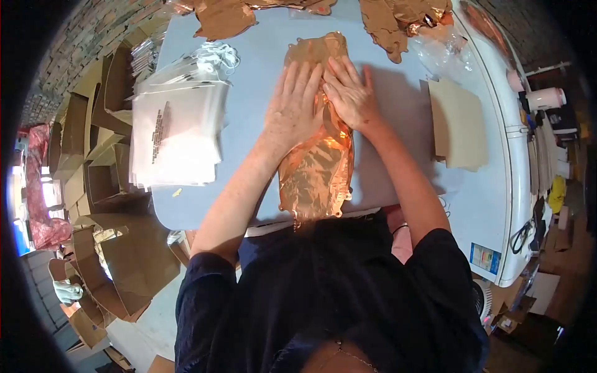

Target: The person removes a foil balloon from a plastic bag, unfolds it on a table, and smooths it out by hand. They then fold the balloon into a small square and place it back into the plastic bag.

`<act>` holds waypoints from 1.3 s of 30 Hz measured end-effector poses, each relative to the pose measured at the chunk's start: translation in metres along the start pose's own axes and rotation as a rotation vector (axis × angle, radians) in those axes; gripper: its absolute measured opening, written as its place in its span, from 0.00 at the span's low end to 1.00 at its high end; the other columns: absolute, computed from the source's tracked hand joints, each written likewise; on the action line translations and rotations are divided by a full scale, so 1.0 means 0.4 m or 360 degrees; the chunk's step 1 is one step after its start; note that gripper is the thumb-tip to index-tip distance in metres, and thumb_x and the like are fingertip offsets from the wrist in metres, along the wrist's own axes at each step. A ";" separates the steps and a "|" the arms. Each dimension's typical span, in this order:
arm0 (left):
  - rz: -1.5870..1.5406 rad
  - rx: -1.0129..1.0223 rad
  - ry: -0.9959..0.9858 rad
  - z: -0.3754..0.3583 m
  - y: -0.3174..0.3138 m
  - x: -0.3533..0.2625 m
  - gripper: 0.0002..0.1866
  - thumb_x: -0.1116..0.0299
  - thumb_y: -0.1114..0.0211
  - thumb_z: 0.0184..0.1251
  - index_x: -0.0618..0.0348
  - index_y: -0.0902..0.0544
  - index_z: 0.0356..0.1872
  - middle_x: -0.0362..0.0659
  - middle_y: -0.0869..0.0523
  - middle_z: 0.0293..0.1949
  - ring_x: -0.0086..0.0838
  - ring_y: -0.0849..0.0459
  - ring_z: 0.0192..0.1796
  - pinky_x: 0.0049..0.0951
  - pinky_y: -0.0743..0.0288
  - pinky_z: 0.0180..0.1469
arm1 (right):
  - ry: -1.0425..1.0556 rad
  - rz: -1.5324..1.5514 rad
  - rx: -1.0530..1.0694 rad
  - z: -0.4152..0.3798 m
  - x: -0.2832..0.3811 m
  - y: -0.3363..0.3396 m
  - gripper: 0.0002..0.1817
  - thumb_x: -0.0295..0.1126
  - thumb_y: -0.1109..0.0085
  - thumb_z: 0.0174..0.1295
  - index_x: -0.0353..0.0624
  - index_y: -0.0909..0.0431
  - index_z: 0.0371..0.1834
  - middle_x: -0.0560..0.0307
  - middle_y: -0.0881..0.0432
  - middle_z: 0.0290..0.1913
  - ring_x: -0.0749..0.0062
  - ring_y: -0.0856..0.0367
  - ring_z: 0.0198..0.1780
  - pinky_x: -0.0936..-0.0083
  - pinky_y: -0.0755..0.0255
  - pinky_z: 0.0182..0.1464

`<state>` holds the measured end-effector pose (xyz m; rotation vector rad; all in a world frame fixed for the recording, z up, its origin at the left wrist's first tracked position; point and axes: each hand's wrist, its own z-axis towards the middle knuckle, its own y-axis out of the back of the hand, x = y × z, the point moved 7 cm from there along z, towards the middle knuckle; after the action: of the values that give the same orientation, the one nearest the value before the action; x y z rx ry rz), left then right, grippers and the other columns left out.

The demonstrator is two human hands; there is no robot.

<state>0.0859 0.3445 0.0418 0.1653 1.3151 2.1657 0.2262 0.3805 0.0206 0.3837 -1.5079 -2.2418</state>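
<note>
A flat, folded copper-coloured foil balloon (316, 171) lies lengthwise on the table in front of me, its near end reaching the table's front edge. My left hand (293, 102) rests flat on its upper left part with the fingers stretched out. Beside it, my right hand (349, 93) presses on the upper right part, fingers extended and thumb side toward the left hand. Neither hand grips anything. Small tabs stick out along the foil's edges. Part of the foil is hidden under both hands.
Clear printed plastic bags (180, 133) are stacked at left, with white strings (217, 56) above them. More copper foil pieces (225, 18) lie along the far edge. A cardboard stack (459, 124) sits at right. Cardboard boxes (134, 261) stand left of the pale table (249, 56).
</note>
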 end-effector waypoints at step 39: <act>0.0084 0.0160 -0.0057 0.001 -0.025 -0.001 0.38 0.65 0.40 0.67 0.59 0.32 0.80 0.50 0.32 0.81 0.45 0.37 0.84 0.52 0.49 0.85 | -0.0173 -0.0368 0.0050 0.154 -0.178 -0.079 0.33 0.54 0.64 0.83 0.57 0.40 0.86 0.66 0.40 0.87 0.59 0.45 0.87 0.31 0.62 0.82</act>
<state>0.0906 0.3480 0.0338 0.2800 1.4148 2.1311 0.2556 0.4750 0.0146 0.4744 -1.6289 -2.4542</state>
